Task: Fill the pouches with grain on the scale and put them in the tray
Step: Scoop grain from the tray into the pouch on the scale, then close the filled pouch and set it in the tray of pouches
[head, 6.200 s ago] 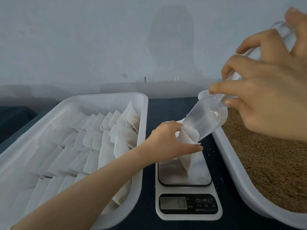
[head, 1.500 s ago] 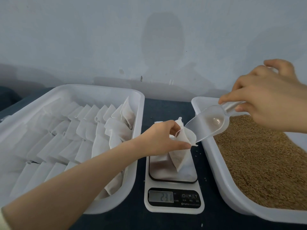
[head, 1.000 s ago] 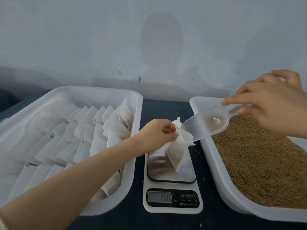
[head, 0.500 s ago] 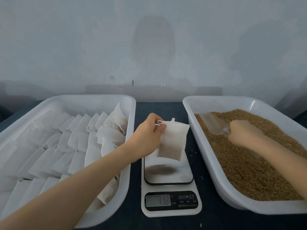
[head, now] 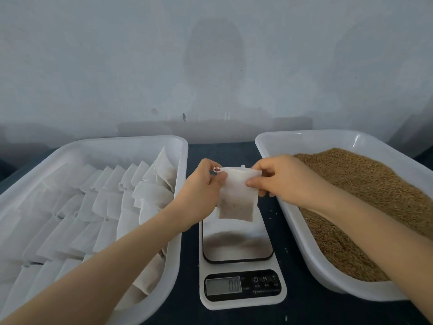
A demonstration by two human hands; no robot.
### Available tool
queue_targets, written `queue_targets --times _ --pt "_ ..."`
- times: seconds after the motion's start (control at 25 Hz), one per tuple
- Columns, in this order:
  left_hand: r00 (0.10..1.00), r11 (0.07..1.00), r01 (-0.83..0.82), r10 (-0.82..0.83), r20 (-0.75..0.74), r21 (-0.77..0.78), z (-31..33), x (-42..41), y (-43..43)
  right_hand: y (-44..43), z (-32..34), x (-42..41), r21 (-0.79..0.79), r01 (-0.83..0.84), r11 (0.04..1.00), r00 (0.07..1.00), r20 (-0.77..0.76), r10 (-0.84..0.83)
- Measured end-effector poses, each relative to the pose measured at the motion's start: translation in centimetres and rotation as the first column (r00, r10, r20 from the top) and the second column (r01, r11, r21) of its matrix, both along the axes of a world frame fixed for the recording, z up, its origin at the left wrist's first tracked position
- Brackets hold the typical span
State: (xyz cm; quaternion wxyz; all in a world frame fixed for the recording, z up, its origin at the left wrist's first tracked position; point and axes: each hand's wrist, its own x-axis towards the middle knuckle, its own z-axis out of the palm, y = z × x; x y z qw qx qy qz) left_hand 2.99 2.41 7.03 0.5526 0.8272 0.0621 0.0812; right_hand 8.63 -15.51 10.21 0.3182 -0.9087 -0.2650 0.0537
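Observation:
A white mesh pouch (head: 236, 198) with brown grain in its lower part hangs in the air above the scale (head: 239, 263). My left hand (head: 201, 191) pinches its upper left corner by the drawstring loop. My right hand (head: 281, 179) pinches the upper right edge. The scale's plate is bare and its display reads 0.0. On the left, the white tray (head: 180, 160) holds several rows of pouches. On the right stands the white tub of grain (head: 365, 198). The scoop is out of sight.
A dark table top (head: 293, 313) lies under everything, with a few loose grains beside the scale. A pale wall stands close behind the tray and tub. A narrow gap separates the scale from each container.
My right hand left the scoop in the grain tub and came over to pinch the pouch's right edge. The pouch stays lifted off the scale, whose reading dropped to 0.0.

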Motion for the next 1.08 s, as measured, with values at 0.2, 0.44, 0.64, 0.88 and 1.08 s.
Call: queue_targets --times 0.2,0.44,0.64,0.88,1.08 --pt "0.995 0.989 0.092 -0.087 -0.046 0.118 0.0 -0.2 1.0 0.1 -1.0 -1.0 0.079 -0.016 0.997 0.998 0.058 0.012" --pt "0.98 0.951 0.187 -0.162 -0.116 0.247 0.3 -0.6 1.2 0.1 -1.0 -1.9 0.032 -0.044 0.999 0.996 0.084 0.042" --pt "0.967 0.905 0.243 -0.2 -0.155 0.349 0.5 -0.8 1.3 -0.3 -1.0 -2.2 -0.04 -0.061 0.997 0.997 0.051 0.063" --pt "0.972 0.918 0.228 -0.194 -0.134 0.325 0.4 -0.9 1.1 -0.4 -1.3 -2.1 0.015 -0.049 0.999 0.997 0.054 0.048" --pt "0.97 0.92 0.234 -0.2 -0.136 0.316 0.3 -0.8 1.2 -0.3 -1.4 -2.0 0.026 -0.052 0.998 0.997 0.053 0.05"
